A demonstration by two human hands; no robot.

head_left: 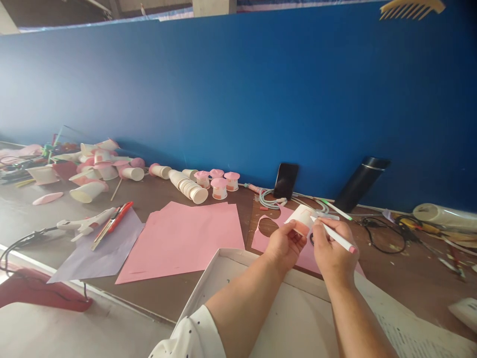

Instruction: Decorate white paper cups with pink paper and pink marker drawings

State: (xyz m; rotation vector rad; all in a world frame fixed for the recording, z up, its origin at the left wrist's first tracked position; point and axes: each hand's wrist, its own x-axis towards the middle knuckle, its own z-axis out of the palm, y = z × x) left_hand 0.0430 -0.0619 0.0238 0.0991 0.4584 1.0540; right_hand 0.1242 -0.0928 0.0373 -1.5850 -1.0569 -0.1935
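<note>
My left hand [285, 246] is closed around a small white paper cup [301, 216] with a pink patch and pink lines drawn on its side. A white marker pen with a pink end [337, 237] is gripped in my right hand [335, 253], its tip up against the cup. Just behind and below both hands lies a pink sheet with a round hole cut out [261, 241]. Several finished-looking cups with pink paper tops [219, 188] stand at the back of the table, beside a row of nested white cups [188, 186].
Stacked pink paper [186, 241] lies left of my arms, near a glue gun [87, 223] and a red utility knife [112, 226] on a lilac sheet. A phone [286, 180] and a black flask [361, 184] lean on the blue partition [223, 89]. A white box lid [219, 278] sits under my forearms.
</note>
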